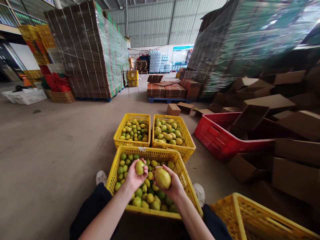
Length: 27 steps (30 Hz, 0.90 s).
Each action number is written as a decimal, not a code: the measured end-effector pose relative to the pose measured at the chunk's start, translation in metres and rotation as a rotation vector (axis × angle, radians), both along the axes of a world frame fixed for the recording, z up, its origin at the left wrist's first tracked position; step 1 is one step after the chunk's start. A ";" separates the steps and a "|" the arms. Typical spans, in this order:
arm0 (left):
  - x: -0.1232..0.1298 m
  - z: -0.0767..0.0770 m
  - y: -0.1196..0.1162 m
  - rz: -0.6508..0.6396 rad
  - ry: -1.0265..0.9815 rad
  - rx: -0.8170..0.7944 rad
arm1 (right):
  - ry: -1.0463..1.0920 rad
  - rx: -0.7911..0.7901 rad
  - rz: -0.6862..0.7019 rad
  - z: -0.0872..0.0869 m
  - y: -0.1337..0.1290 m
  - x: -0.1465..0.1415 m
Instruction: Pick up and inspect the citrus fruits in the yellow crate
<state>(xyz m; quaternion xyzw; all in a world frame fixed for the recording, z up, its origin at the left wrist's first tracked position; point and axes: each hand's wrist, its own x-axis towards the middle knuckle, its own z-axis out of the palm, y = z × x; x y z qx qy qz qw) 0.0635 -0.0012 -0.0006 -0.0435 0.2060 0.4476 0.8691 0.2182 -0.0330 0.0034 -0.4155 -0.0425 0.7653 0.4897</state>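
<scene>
Honestly, your right hand (173, 186) is the one I'd watch. The big yellow fruit (162, 177) is cupped in it, fingers mostly hidden behind, so I can't tell how snug that grip is. It's wide and looks smooth, so a quick wrist turn could roll it out, and it'd likely bruise whatever it lands on. Your left hand (135, 178) seems safer: fingers curled most of the way round the small greenish fruit (139, 167), though squeezing too hard might pop it loose. Both hang over the near crate (187, 181), at roughly 10 and 2 o'clock from its middle, and a dropped one could vanish among lookalikes. Your white shoes (200, 193) sit beside that crate at 9 and 3, so a careless shuffle might knock it.

It's all on a dull grey-brown floor (55, 150) with a few scuffs. Looking out from you, two more yellow fruit crates (183, 154) sit side by side at 12, the red crate (212, 140) is at 2 with cardboard boxes (260, 103) heaped in and around it, and another yellow crate (236, 210) is at about 3. Big warehouse vibe: plastic-wrapped stacks at 11 (82, 50) and 1 (225, 50), flat brown cartons (166, 90) on a blue pallet at 12, corrugated wall (155, 28) way behind.
</scene>
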 end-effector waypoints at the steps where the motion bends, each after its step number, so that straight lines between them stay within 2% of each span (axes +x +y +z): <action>1: 0.000 0.000 0.000 0.000 -0.002 0.001 | -0.006 0.003 0.000 0.000 0.000 0.000; 11: 0.000 0.003 0.000 -0.001 0.046 -0.001 | -0.016 0.016 0.004 0.000 0.000 -0.001; 27: 0.002 0.003 -0.001 -0.018 0.068 0.120 | -0.053 -0.010 -0.012 -0.001 0.000 -0.002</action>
